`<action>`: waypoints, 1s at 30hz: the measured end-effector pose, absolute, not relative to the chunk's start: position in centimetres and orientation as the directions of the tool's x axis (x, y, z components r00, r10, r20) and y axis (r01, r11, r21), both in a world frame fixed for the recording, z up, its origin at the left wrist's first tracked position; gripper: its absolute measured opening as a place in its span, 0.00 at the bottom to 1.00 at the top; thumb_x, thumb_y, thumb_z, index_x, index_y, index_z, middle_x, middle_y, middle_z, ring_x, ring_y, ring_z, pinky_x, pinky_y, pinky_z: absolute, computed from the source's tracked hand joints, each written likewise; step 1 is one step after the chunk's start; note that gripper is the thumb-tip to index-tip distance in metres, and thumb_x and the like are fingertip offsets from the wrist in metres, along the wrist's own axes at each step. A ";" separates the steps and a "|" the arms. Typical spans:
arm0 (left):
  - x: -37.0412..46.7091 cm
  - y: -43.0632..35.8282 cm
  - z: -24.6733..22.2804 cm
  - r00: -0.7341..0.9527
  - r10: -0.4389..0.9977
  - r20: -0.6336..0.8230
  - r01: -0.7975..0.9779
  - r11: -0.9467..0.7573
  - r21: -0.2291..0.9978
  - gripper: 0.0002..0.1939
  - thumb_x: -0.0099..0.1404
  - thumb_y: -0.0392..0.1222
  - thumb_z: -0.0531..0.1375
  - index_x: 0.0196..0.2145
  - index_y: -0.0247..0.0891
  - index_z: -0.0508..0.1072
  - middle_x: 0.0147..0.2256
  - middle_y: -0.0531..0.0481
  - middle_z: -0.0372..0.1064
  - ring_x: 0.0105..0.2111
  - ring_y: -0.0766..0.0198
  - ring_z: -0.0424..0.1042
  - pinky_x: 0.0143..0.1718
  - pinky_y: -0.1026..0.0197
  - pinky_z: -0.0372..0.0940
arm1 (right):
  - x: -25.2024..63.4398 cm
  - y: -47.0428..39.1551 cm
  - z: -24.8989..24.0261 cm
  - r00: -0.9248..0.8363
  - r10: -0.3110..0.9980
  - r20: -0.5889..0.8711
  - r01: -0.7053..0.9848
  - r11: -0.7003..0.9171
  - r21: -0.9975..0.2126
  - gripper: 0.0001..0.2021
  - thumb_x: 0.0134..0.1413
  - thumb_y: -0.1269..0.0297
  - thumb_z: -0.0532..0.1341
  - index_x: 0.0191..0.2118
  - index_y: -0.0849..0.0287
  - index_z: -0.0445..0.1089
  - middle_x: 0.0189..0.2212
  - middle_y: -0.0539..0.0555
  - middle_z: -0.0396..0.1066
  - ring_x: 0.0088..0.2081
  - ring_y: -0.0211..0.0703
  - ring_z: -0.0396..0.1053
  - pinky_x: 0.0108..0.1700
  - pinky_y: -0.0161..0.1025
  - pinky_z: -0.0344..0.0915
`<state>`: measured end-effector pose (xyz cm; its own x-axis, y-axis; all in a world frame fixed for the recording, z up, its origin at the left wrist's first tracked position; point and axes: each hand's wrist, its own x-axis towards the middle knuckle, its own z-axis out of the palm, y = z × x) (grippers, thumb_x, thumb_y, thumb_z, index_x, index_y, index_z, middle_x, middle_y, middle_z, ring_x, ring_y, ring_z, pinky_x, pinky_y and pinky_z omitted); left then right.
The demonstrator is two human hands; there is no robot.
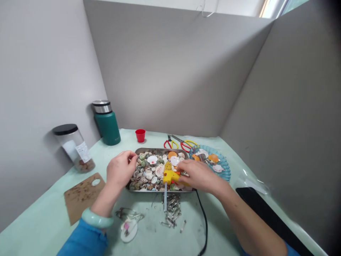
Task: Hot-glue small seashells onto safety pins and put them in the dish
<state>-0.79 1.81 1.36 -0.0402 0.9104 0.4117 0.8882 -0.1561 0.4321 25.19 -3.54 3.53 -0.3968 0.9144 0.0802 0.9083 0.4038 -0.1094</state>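
Note:
A yellow hot glue gun [169,175] is in my right hand [198,174], its fingers round the handle. From the gun's back end a pale glue stick [165,199] points towards me. Beneath the gun lies a metal tray [160,192] full of small seashells [144,174], with larger white shells [152,160] and an orange shell [172,154] on top. My left hand [121,169] is at the tray's left edge, thumb and forefinger closed together; whatever they pinch, if anything, is too small to make out.
Silver pins [173,208] lie before the tray, beside a white disc [129,230]. A blue plate [226,170] of shells stands right; scissors [188,144] and a red cup [140,136] behind. Left are a green flask [108,126], a jar [76,149] and cardboard [82,199]. A black cord [204,217] trails forward.

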 end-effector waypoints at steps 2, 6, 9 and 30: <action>-1.0 1.9 1.6 -0.028 0.912 0.409 0.905 -0.151 0.399 0.14 0.61 0.48 0.50 0.29 0.42 0.73 0.30 0.50 0.74 0.29 0.60 0.70 0.28 0.63 0.55 | 24.8 -3.6 3.5 -0.395 0.918 0.026 0.915 0.396 -0.076 0.08 0.50 0.60 0.60 0.31 0.59 0.71 0.31 0.55 0.71 0.34 0.43 0.67 0.31 0.34 0.54; -0.9 1.8 1.7 0.040 0.917 0.396 0.925 -0.184 0.332 0.21 0.64 0.50 0.45 0.27 0.41 0.73 0.30 0.47 0.75 0.30 0.59 0.70 0.28 0.63 0.54 | 23.5 -2.6 4.2 -0.391 0.917 0.078 0.918 0.395 -0.030 0.11 0.55 0.59 0.55 0.32 0.58 0.72 0.33 0.55 0.71 0.36 0.44 0.67 0.33 0.35 0.55; -0.5 1.6 1.4 0.071 0.918 0.389 0.933 -0.199 0.300 0.20 0.64 0.50 0.45 0.27 0.41 0.73 0.30 0.47 0.75 0.29 0.59 0.69 0.27 0.63 0.53 | 21.2 -0.4 4.2 -0.455 0.887 0.086 0.889 0.458 -0.019 0.12 0.56 0.59 0.53 0.36 0.54 0.73 0.36 0.53 0.72 0.38 0.43 0.68 0.35 0.35 0.57; 1.2 0.5 1.7 0.139 0.826 0.547 0.426 -0.548 0.720 0.18 0.60 0.44 0.56 0.47 0.39 0.68 0.48 0.44 0.66 0.40 0.60 0.69 0.38 0.60 0.65 | 18.8 0.6 4.8 -0.276 0.934 0.225 0.637 0.353 -0.685 0.14 0.57 0.58 0.50 0.31 0.62 0.67 0.18 0.46 0.62 0.19 0.32 0.59 0.22 0.29 0.55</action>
